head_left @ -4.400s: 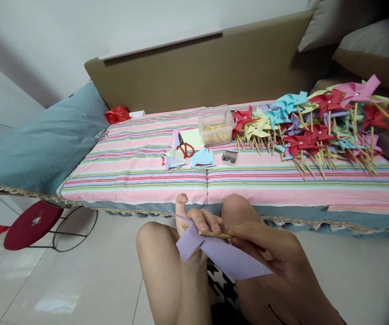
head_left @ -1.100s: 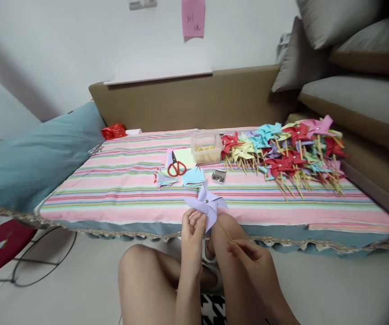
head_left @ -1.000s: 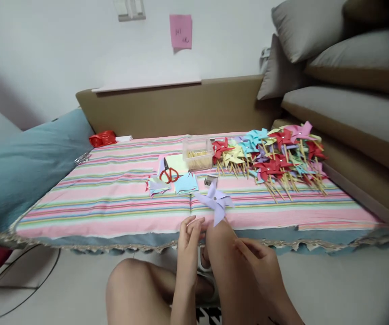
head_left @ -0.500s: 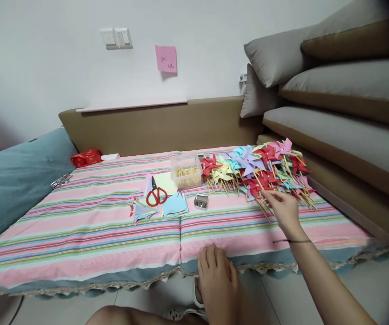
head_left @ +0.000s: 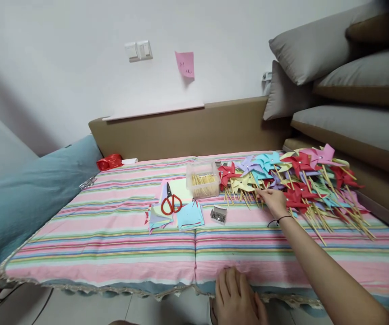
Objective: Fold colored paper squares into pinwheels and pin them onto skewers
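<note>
My right hand reaches into the front of a pile of paper pinwheels on thin wooden sticks. Its thumb and fingers pinch a stick that seems to belong to the purple pinwheel, though the join is partly hidden. Close by lie a yellow pinwheel, a red pinwheel and a light blue pinwheel. More red, pink and green ones overlap to the right. At the bed's front edge, my left hand lies flat over my knee with fingers stretched out, holding nothing.
Left of the pile stand a clear plastic box of short sticks and a small open box of metal pins. Red-handled scissors lie on paper sheets beside blue paper squares. Grey cushions are stacked at the right.
My right hand has shifted left across the pile, and the purple pinwheel now lies nearer the yellow and red ones. The view has swung left. My left hand still rests at the front edge.
</note>
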Demonstrator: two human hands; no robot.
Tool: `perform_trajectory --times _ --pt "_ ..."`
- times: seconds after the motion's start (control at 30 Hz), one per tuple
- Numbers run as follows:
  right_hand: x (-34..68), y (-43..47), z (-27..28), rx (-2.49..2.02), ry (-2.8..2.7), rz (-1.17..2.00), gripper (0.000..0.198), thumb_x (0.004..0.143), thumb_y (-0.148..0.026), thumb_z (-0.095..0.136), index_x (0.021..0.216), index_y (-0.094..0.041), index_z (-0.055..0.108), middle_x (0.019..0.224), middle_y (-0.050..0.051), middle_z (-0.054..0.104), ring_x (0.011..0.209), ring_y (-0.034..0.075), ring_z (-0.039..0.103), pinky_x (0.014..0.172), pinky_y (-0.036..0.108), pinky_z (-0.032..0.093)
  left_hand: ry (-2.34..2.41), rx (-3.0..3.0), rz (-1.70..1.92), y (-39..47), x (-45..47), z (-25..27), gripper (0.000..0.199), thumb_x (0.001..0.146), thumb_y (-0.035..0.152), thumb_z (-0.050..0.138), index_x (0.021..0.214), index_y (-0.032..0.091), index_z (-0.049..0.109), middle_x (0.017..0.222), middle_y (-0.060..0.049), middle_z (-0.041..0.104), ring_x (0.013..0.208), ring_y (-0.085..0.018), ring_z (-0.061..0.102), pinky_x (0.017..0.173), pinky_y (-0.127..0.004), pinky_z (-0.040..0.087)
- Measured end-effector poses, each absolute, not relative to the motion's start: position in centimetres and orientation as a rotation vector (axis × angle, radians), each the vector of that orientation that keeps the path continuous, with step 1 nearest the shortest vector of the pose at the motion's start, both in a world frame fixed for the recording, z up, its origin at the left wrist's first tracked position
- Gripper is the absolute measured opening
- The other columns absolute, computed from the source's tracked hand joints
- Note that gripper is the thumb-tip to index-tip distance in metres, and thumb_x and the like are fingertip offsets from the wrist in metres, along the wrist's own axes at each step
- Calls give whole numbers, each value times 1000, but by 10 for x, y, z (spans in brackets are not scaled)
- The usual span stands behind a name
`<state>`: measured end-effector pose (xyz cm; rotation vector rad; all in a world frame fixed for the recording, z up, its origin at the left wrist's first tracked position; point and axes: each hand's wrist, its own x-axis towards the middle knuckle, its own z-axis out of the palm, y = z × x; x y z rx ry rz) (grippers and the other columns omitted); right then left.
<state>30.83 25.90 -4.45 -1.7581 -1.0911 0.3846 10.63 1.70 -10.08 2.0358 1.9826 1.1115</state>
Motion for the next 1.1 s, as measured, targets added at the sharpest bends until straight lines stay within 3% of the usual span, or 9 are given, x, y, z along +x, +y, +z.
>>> perform_trajectory --times 0.3,0.47,0.63,0.83,0.97,1.1 --pt "310 245 -46 -1776 -1157 521 32 63 -42 67 71 -12 75 55 7 70 49 19 61 52 30 43 1969 2084 1015 13 103 -90 40 71 22 61 110 22 63 121 -10 60 117 -35 47 101 -54 33" --pt "289 194 -57 -1719 -1224 526 39 67 -46 60 75 -11 75 61 11 73 52 22 65 53 31 47 1939 2139 949 4 98 -69 39 77 19 55 115 23 61 123 -10 58 117 -33 47 100 -53 36" --pt "221 156 -56 -1525 -1501 603 39 78 -45 49 81 -15 74 77 10 76 66 22 70 64 32 53 1906 2072 966 -5 96 -67 40 78 21 55 118 22 60 128 -10 56 122 -33 44 103 -54 36" --pt "134 171 -43 -1331 -1939 573 21 80 -24 56 91 -18 73 95 8 75 91 23 68 84 34 50 1614 1893 1170 -15 79 -81 39 78 18 56 116 26 62 134 -5 56 132 -30 38 110 -51 32" --pt "99 197 -46 -1289 -2106 470 19 75 -17 63 92 -15 72 106 13 71 104 28 63 94 41 44 1487 1619 1215 -10 55 -88 35 85 14 44 116 21 59 130 -12 58 124 -26 49 104 -46 41" --pt "78 212 -56 -1243 -2194 397 12 75 -16 65 85 -17 71 103 12 72 101 28 62 92 40 44 1591 1364 1362 16 27 -85 26 89 18 41 103 20 63 119 -13 62 114 -25 56 97 -44 45"
